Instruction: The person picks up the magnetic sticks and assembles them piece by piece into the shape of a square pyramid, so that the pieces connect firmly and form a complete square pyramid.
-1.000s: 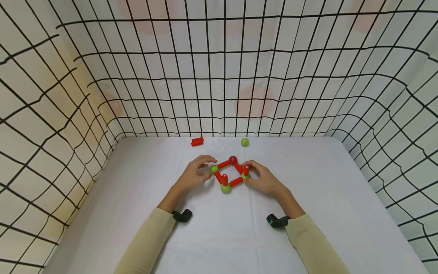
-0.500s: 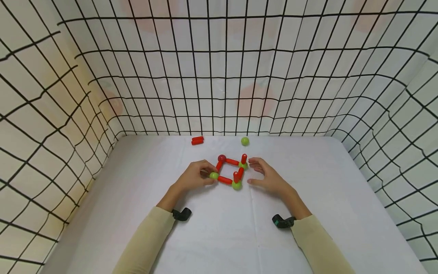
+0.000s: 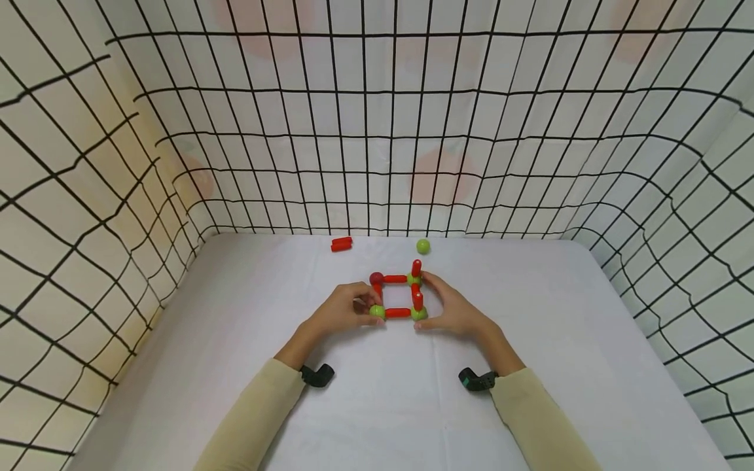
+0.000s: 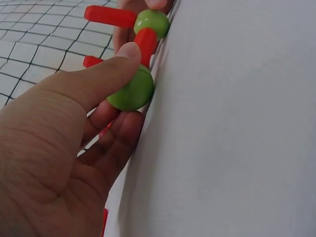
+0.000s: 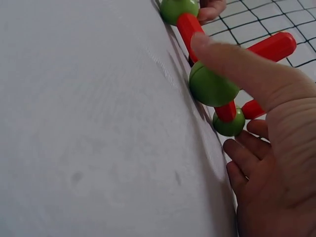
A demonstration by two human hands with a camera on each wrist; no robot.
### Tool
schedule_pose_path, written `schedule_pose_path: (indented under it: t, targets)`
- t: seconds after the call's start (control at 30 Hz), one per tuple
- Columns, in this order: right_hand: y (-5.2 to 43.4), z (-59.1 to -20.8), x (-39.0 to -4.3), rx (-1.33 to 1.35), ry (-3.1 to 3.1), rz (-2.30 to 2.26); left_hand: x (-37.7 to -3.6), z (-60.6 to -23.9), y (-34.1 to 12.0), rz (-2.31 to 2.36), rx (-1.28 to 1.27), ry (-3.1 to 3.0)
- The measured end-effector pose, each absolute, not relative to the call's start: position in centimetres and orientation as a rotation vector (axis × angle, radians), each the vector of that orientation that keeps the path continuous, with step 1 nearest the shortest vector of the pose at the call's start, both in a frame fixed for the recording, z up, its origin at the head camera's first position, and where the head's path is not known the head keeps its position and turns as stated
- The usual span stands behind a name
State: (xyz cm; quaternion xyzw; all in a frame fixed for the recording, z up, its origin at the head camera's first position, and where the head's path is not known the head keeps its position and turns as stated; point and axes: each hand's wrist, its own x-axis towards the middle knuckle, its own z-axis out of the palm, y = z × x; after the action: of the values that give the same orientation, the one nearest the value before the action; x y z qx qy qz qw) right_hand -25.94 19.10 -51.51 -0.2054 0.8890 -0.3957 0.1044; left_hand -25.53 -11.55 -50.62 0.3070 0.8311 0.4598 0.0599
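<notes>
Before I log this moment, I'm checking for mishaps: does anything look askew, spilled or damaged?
Nothing looks spilled or damaged. Two oddities in the square frame: its far-left corner ball is dark red while the other three are green, and upright sticks rise only from its two right corners, so it looks lopsided.

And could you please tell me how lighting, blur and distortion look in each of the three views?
Head: fairly even light, faint shadows on the cloth, and the net curving, though lens distortion or sag is unclear; left wrist: a small highlight on the far green ball, fine detail soft; right wrist: right thumb slightly blurred, cloth dim grey.
</notes>
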Motion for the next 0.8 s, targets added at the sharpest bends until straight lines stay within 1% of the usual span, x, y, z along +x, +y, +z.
schedule_pose_path:
  t: [0.27, 0.4, 0.6, 0.8]
  targets:
    - [19.8, -51.5, -25.5, -0.627, 2.625, -1.236, -26.0, -50.9, -11.3, 1.411, 0.945, 2.469]
    - [20.0, -51.5, -25.5, -0.629, 2.614, -1.241, -26.6, -50.3, -11.8, 1.410, 0.855, 2.507]
    - [20.0, -51.8, -25.4, -0.581, 2.597, -1.268, -28.5, -49.5, -13.4, 1.428, 0.676, 2.603]
    - [19.6, -51.7, -25.3, -0.602, 2.581, -1.267, -30.7, -49.0, -14.3, 1.324, 0.612, 2.764]
